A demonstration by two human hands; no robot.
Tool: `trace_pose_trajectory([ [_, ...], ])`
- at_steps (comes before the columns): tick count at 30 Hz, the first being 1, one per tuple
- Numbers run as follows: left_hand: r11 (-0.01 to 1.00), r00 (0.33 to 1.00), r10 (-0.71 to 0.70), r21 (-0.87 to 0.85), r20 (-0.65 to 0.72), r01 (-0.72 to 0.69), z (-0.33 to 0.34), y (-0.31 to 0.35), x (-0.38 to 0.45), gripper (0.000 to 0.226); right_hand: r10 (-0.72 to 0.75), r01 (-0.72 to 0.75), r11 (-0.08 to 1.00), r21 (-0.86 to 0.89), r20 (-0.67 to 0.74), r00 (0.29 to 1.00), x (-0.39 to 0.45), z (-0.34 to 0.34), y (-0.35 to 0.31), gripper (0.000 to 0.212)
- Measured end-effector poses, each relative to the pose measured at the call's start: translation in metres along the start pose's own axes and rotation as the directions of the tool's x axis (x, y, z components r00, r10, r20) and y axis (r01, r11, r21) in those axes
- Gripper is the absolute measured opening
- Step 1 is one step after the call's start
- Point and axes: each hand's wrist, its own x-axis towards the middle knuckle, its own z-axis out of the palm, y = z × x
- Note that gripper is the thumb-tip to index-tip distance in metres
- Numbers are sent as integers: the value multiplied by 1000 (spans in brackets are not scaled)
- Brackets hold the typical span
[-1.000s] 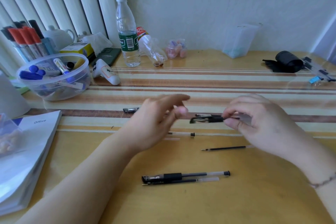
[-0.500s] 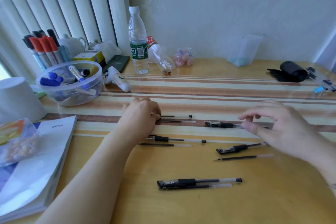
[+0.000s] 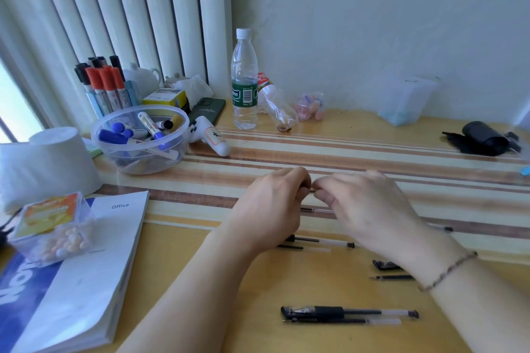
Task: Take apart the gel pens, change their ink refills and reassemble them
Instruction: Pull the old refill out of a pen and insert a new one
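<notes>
Clear plastic pen part [image 3: 312,190] barely showing at twelve o'clock, pinched between left hand [image 3: 272,209] and right hand [image 3: 370,209], fingers curled tight. Could slip, roll among loose refills [image 3: 315,249] at six o'clock, get mixed.

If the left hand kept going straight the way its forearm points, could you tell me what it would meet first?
Most likely the right hand, whose fingertips already meet the left hand over a small pen part; depth is hard to judge.
</notes>
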Motion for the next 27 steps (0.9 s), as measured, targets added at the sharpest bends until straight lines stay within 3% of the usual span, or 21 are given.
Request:
trace_pose_trajectory([
  [4,999,999,33,33,-5,-33,-6,1,-2,8,11,2,996,89,-143,990,-6,13,4,21],
  [9,992,998,44,120,-49,-38,-14,-4,-1,15,-24,59,988,139,-243,970,-11,11,17,34],
  [15,992,996,69,114,-55,-62,-14,-7,0,18,64,0,977,214,-290,955,-16,13,24,26],
  [21,999,1000,14,49,-27,-12,-10,-10,0,36,66,57,971,232,-486,871,-19,14,21,5],
  [27,1000,998,-2,-9,-55,2,-10,-11,-1,37,47,39,974,222,-369,928,-18,13,21,34],
])
